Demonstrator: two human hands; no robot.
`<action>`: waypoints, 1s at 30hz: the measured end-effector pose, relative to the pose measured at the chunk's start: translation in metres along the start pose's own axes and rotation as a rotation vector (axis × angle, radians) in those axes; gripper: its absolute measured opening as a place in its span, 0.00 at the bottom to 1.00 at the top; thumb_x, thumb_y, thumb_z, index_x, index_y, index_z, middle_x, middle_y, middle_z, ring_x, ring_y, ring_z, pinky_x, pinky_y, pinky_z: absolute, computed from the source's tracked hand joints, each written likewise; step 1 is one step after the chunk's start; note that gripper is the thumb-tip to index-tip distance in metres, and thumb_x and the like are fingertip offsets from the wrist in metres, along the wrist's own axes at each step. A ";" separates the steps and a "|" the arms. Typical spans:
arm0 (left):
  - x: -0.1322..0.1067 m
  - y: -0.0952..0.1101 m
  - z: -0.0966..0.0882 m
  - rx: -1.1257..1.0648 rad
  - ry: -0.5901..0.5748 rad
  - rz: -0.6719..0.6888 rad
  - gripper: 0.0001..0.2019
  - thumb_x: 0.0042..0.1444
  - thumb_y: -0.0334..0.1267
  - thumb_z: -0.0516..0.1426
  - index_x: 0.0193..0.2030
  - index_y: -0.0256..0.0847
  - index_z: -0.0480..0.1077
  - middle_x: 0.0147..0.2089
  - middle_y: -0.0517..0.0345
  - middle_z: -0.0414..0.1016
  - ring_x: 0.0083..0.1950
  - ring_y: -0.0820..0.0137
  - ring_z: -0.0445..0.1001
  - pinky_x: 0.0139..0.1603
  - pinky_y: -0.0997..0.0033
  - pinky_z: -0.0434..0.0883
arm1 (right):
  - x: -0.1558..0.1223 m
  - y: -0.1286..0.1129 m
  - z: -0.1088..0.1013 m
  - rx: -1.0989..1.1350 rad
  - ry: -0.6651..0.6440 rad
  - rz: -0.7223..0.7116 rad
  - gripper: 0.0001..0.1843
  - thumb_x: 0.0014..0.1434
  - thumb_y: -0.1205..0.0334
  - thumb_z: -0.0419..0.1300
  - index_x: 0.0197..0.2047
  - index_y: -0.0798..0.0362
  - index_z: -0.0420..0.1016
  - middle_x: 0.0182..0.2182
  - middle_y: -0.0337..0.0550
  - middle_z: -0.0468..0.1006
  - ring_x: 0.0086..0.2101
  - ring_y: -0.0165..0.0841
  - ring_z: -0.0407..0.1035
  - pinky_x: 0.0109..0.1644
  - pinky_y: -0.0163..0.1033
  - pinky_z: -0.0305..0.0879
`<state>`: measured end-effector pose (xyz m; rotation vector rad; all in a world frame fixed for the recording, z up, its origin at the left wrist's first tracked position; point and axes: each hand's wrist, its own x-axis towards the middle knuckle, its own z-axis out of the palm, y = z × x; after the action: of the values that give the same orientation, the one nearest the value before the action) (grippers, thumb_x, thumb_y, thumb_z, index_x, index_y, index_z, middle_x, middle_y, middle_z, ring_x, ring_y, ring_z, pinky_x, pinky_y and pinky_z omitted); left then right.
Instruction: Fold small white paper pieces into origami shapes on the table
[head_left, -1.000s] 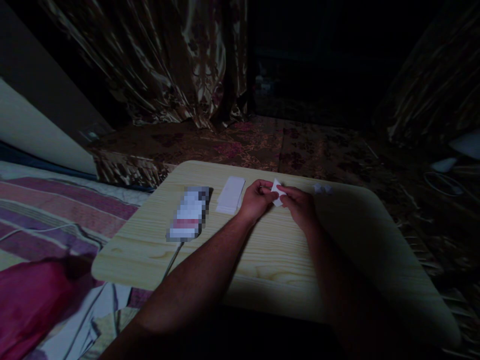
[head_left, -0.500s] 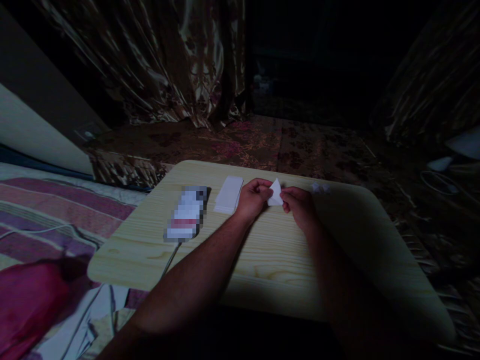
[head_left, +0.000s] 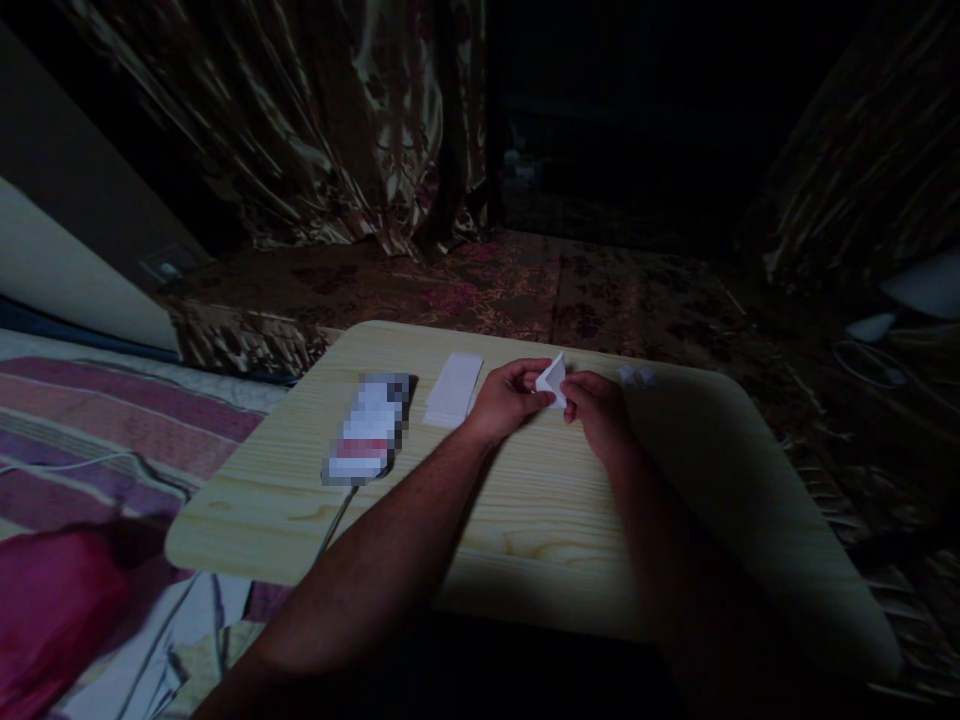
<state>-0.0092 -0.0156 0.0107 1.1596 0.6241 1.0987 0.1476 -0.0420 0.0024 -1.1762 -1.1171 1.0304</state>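
Note:
A small folded piece of white paper (head_left: 553, 380) is held between my two hands, above the far half of the wooden table (head_left: 517, 520). My left hand (head_left: 511, 400) pinches its left side, thumb in front and fingers behind. On the right edge, my right hand (head_left: 594, 405) grips it between thumb and fingertips. The paper stands tilted, with a pointed top and a crease showing. Left of my left hand lies a stack of white paper strips (head_left: 454, 388). Beyond my right hand sit small white folded paper pieces (head_left: 636, 376).
A pixelated phone-like object (head_left: 367, 430) with a cable lies on the table's left side. A striped bed (head_left: 150, 410) with a pink cloth (head_left: 60, 610) is to the left. Patterned curtains (head_left: 375, 120) hang behind. A white lamp-like object (head_left: 874, 325) stands at the far right.
The paper has turned in my fingers and now shows an open fold. My left thumb has shifted lower along it. The view has moved slightly.

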 end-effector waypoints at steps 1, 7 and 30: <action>0.000 0.000 0.000 0.008 0.011 0.005 0.27 0.36 0.32 0.69 0.49 0.36 0.74 0.37 0.55 0.79 0.34 0.74 0.74 0.40 0.70 0.71 | 0.000 0.000 0.000 0.002 0.001 -0.004 0.12 0.50 0.54 0.64 0.33 0.54 0.74 0.14 0.31 0.68 0.15 0.26 0.60 0.19 0.32 0.56; -0.002 0.000 0.004 0.055 0.039 0.005 0.23 0.37 0.34 0.68 0.45 0.36 0.77 0.30 0.58 0.77 0.29 0.75 0.71 0.34 0.73 0.68 | -0.003 -0.004 0.003 -0.049 -0.009 -0.009 0.13 0.49 0.52 0.64 0.32 0.54 0.74 0.14 0.31 0.68 0.15 0.25 0.58 0.19 0.32 0.55; -0.004 -0.001 0.009 0.062 0.261 -0.010 0.16 0.40 0.35 0.66 0.40 0.36 0.79 0.28 0.58 0.77 0.25 0.76 0.69 0.26 0.76 0.65 | -0.003 -0.003 0.002 0.007 -0.042 -0.008 0.13 0.51 0.51 0.62 0.32 0.53 0.73 0.15 0.33 0.68 0.16 0.26 0.60 0.20 0.33 0.55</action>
<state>-0.0024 -0.0229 0.0127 1.0724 0.8711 1.2403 0.1450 -0.0449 0.0052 -1.1482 -1.1493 1.0562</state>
